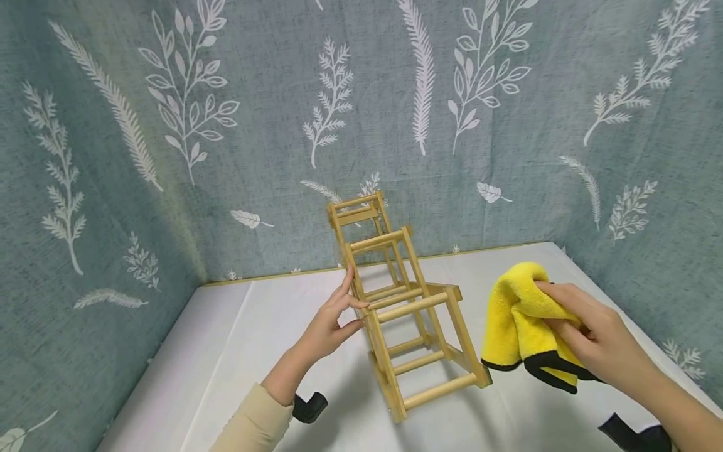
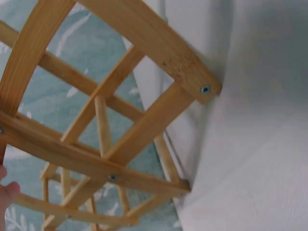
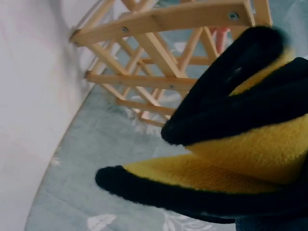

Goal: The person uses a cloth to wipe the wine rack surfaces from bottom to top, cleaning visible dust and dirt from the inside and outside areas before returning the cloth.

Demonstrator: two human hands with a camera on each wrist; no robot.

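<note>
A light wooden rack with several rungs stands on the white surface, stretching from the front toward the back wall. At its left side my left hand grips the frame, with fingers and thumb around a joint midway along. In the left wrist view the rack's slats and screw heads show close up, and only fingertips appear at the edge. To the right of the rack, my right hand holds a bunched yellow cloth with black edging in the air. Its folds fill much of the right wrist view, apart from the rack.
Grey-green fabric walls with white leaf prints enclose the white table surface at the back and both sides. Black straps are on the wrists. The rack reaches close to the back wall.
</note>
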